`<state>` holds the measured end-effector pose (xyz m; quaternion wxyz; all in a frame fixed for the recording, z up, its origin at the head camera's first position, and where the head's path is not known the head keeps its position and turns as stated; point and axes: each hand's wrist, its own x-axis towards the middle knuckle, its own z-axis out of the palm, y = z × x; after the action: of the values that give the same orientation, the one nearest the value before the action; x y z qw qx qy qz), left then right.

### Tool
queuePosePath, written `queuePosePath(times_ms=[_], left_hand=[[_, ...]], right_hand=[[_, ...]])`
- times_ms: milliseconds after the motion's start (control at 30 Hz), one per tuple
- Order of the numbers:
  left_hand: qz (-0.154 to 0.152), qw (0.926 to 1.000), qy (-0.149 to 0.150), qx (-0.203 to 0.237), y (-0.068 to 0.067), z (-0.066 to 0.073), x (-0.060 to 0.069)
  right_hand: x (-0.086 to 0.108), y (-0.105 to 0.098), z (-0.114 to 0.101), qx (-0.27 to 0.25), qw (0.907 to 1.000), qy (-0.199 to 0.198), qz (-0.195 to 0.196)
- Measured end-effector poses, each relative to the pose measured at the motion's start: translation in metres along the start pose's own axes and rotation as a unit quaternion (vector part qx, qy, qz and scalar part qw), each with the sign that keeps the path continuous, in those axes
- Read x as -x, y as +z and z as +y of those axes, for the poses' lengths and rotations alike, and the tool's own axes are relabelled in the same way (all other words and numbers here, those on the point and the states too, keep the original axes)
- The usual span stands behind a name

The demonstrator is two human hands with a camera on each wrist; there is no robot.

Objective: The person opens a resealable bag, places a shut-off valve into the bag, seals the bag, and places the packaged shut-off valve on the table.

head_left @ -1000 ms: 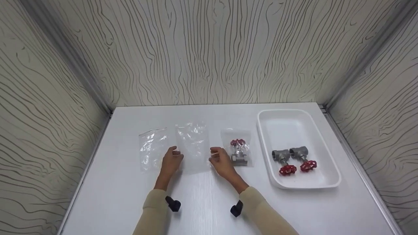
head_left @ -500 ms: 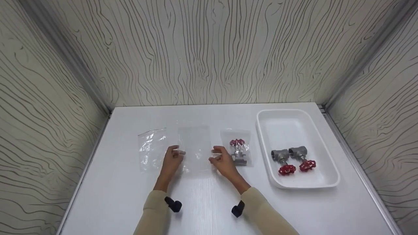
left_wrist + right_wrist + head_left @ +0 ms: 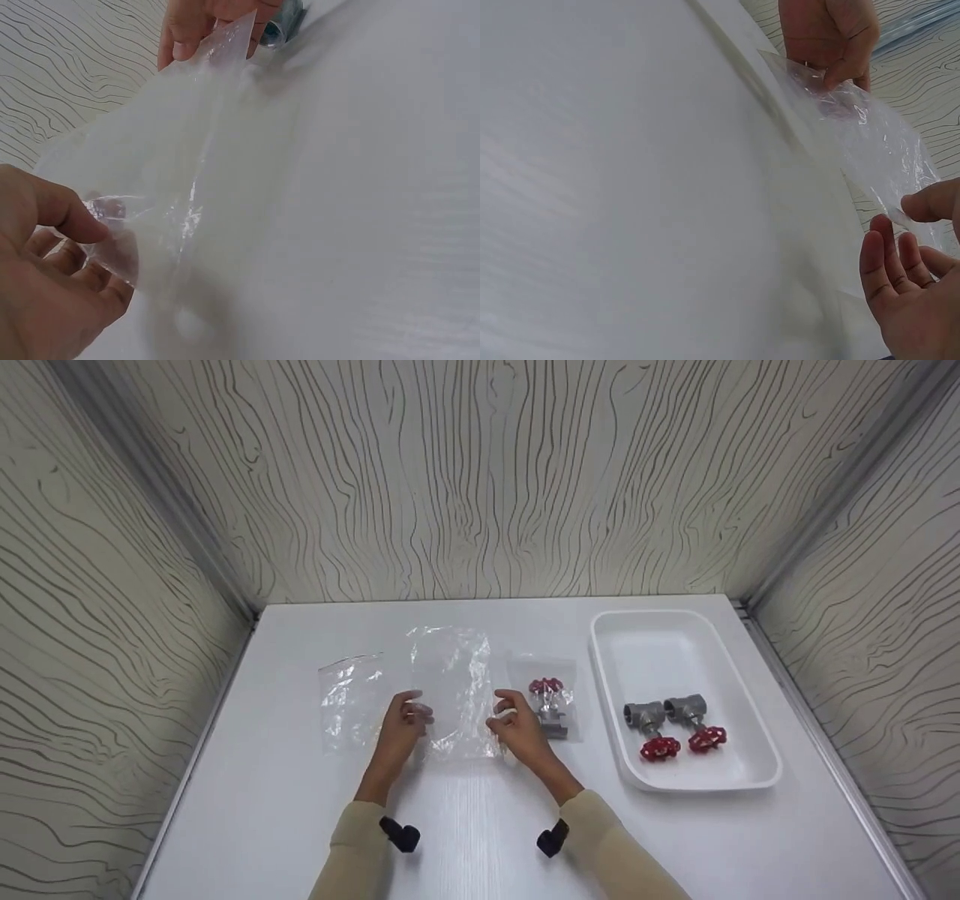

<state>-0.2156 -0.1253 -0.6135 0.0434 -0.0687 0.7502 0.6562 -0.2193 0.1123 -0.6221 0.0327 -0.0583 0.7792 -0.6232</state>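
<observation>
Held between both hands is a clear plastic bag (image 3: 450, 682), raised off the white table. My left hand (image 3: 397, 731) pinches its left edge between thumb and fingers, as the left wrist view shows on the bag (image 3: 161, 172). On the opposite edge, my right hand (image 3: 523, 735) pinches the film; the right wrist view shows its thumb against the bag (image 3: 881, 146). Nothing visible is inside this bag. Close to the right hand lies another clear bag (image 3: 517, 667) containing a metal valve (image 3: 551, 720) with a red handwheel, partly hidden by the fingers.
Another flat clear bag (image 3: 349, 701) lies left of the left hand. At the right stands a white tray (image 3: 660, 652) holding two metal valves, a left one (image 3: 646, 716) and a right one (image 3: 686, 709), both with red handwheels. Patterned walls (image 3: 480, 480) surround the table (image 3: 247, 810).
Both hands have shifted slightly right and away from me with the bag. Its tilt has varied, so the shine on the film differs. The tray, valves and other bags stay put.
</observation>
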Motion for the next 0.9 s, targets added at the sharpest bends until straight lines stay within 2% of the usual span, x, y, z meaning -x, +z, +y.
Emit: queuePosePath(times_ms=[133, 233, 433, 633, 900], left_hand=[[-0.014, 0.9999, 0.0, -0.002, 0.002, 0.004, 0.004], [-0.021, 0.9997, 0.012, 0.003, 0.003, 0.006, 0.006], [-0.04, 0.9986, 0.032, 0.017, 0.006, 0.003, 0.009], [-0.039, 0.9991, 0.017, 0.006, 0.009, 0.005, 0.008], [-0.031, 0.998, 0.044, 0.032, 0.011, 0.017, 0.008]], right_hand=[[-0.002, -0.002, -0.002, -0.017, 0.9997, -0.002, 0.017], [-0.003, -0.003, -0.003, -0.021, 0.9994, 0.006, 0.028], [-0.005, -0.011, -0.004, -0.01, 0.9995, 0.013, 0.025], [-0.002, -0.019, -0.008, -0.035, 0.9993, -0.004, 0.014], [0.004, -0.031, -0.012, -0.027, 0.9995, -0.014, 0.006]])
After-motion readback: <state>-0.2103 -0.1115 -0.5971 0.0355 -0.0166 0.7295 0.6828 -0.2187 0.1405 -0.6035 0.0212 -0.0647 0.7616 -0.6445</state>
